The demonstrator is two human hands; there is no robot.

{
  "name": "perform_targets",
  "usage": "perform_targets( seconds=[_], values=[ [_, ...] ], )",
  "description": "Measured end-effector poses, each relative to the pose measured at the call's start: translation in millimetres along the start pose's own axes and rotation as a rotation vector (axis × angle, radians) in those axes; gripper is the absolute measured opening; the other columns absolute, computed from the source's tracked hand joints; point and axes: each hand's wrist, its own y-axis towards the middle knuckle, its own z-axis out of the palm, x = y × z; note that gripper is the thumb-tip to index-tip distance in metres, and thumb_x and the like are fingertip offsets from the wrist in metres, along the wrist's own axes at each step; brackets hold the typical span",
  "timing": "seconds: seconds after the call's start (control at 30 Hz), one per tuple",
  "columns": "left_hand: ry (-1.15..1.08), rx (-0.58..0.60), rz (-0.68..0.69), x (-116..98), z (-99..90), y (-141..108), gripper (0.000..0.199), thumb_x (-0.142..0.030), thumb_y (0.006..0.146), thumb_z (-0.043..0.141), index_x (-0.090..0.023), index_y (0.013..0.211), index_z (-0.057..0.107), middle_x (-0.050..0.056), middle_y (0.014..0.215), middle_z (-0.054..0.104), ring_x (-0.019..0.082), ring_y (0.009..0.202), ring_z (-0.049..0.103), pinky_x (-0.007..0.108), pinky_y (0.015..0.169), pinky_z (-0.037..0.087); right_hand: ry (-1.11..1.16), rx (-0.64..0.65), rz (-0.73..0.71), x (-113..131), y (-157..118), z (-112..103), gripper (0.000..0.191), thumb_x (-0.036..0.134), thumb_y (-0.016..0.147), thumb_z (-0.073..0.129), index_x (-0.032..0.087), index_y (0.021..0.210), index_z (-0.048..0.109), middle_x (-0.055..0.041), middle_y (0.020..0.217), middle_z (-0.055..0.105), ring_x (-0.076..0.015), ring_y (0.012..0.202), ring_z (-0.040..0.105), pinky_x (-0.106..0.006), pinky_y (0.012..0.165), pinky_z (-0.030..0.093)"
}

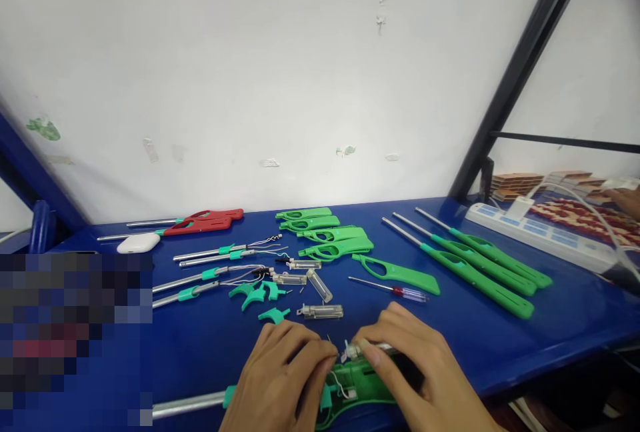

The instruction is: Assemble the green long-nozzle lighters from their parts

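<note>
At the bottom centre lies an open green lighter shell (pixel 365 389) with a metal tube (pixel 190 405) reaching left and a white wire inside. My left hand (pixel 287 379) rests over its left part, thumb and index finger pinched together; whatever is between them is too small to make out. My right hand (pixel 420 372) holds a clear lighter fuel tank (pixel 354 350) above the shell, its valve end pointing left toward my left fingertips. Just beyond my hands are another clear tank (pixel 323 312) and several teal triggers (pixel 274 315).
Several green shell halves (pixel 400 275) and a screwdriver (pixel 411 295) lie behind my hands. Assembled green lighters (pixel 480 269) and a power strip (pixel 545 232) are at the right. Metal tubes with wires (pixel 200 279), red lighters (pixel 205 224) and a white case (pixel 139 243) are at the left.
</note>
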Motion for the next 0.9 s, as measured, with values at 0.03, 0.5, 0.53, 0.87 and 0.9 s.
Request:
perform_targets(
  seconds=[0.03,0.5,0.53,0.87,0.9],
  values=[
    [-0.001,0.001,0.000,-0.1,-0.3,-0.4,0.028,-0.009,0.106,0.057,-0.030,0.117,0.071,-0.002,0.101,0.078,0.020,0.092,0.075,0.036,0.087,0.058,0.001,0.004,-0.002,-0.1,-0.2,-0.1,0.025,0.033,0.112,0.054,0.030,0.100,0.075,-0.0002,0.091,0.077,-0.0229,0.088,0.072,-0.037,0.085,0.057],
    [0.015,0.003,0.041,-0.9,-0.4,-0.7,0.026,-0.007,0.107,0.054,-0.028,0.116,0.067,-0.003,0.100,0.076,0.019,0.091,0.073,0.037,0.087,0.057,0.055,0.026,-0.039,1.2,0.7,-1.2,0.022,0.030,0.112,0.059,0.030,0.108,0.081,0.0020,0.089,0.076,-0.0188,0.081,0.072,-0.038,0.098,0.056],
    [0.009,-0.008,0.051,-1.0,-0.1,-0.7,0.026,-0.007,0.107,0.053,-0.027,0.116,0.067,-0.003,0.100,0.076,0.019,0.091,0.073,0.037,0.086,0.057,0.065,0.030,-0.039,0.7,0.6,-1.5,0.021,0.031,0.112,0.060,0.031,0.111,0.081,0.0024,0.089,0.076,-0.0183,0.081,0.071,-0.037,0.097,0.055],
    [0.033,-0.041,0.104,-1.1,2.6,-1.7,0.024,-0.007,0.109,0.050,-0.024,0.114,0.065,0.000,0.099,0.073,0.020,0.089,0.069,0.035,0.082,0.056,0.110,0.081,-0.063,1.0,1.0,-4.2,0.021,0.035,0.114,0.062,0.034,0.119,0.081,0.0040,0.092,0.076,-0.0169,0.082,0.067,-0.032,0.085,0.052],
    [0.036,-0.037,0.104,-1.2,2.7,-1.5,0.024,-0.007,0.109,0.050,-0.025,0.114,0.065,-0.001,0.098,0.074,0.020,0.089,0.069,0.035,0.082,0.056,0.115,0.081,-0.057,1.0,0.7,-4.3,0.020,0.035,0.114,0.061,0.034,0.119,0.081,0.0041,0.092,0.076,-0.0168,0.082,0.067,-0.032,0.085,0.052]
  ],
)
